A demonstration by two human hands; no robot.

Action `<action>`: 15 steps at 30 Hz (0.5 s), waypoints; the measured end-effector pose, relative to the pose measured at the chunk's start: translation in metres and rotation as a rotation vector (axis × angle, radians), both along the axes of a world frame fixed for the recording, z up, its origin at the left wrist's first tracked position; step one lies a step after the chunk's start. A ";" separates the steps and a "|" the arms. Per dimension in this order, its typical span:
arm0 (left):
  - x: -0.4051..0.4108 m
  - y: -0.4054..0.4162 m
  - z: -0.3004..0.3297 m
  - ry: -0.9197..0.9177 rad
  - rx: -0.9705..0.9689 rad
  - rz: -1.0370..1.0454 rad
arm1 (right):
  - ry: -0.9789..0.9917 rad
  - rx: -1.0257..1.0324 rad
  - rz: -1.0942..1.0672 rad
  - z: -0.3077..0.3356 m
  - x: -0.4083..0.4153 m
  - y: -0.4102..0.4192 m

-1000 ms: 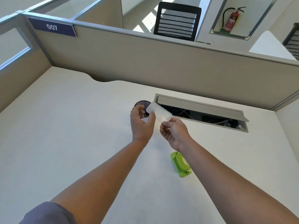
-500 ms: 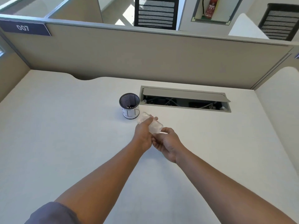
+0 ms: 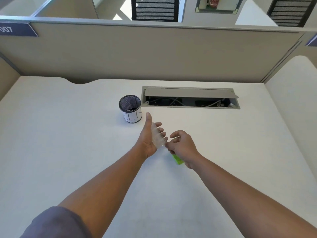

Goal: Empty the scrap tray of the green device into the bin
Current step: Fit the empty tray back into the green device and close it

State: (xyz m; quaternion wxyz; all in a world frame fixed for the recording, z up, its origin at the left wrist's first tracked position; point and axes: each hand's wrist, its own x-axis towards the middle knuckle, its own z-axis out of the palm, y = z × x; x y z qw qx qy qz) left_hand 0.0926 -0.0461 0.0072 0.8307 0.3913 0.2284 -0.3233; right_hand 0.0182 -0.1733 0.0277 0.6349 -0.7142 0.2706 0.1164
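Note:
A clear plastic scrap tray (image 3: 158, 136) lies along my left hand (image 3: 148, 138), whose fingers are spread with the thumb pointing up. The thumb and forefinger of my right hand (image 3: 181, 146) pinch the tray's near end. The green device (image 3: 177, 159) lies on the white desk (image 3: 68, 152), mostly hidden under my right hand. The bin (image 3: 130, 108), a black mesh cup with a white paper label, stands upright to the upper left of my hands, with small scraps at its bottom.
An open cable hatch (image 3: 190, 97) is set into the desk right of the bin. A beige partition wall (image 3: 154, 54) closes off the back and sides. Office chairs stand beyond it.
My hands and the tray moved from over the bin back toward me and to the right. My left hand opened flat. The green device shows again under my right hand.

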 end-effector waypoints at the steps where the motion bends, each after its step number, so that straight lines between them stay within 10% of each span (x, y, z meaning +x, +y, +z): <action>1: -0.001 0.000 -0.001 0.016 0.000 -0.003 | -0.022 -0.085 0.003 -0.001 0.000 -0.004; 6: -0.005 0.000 -0.011 0.113 0.016 0.015 | -0.128 -0.542 0.143 -0.013 -0.003 -0.020; 15: -0.016 0.005 -0.014 0.109 0.130 -0.054 | -0.005 -0.704 0.376 -0.028 -0.013 -0.016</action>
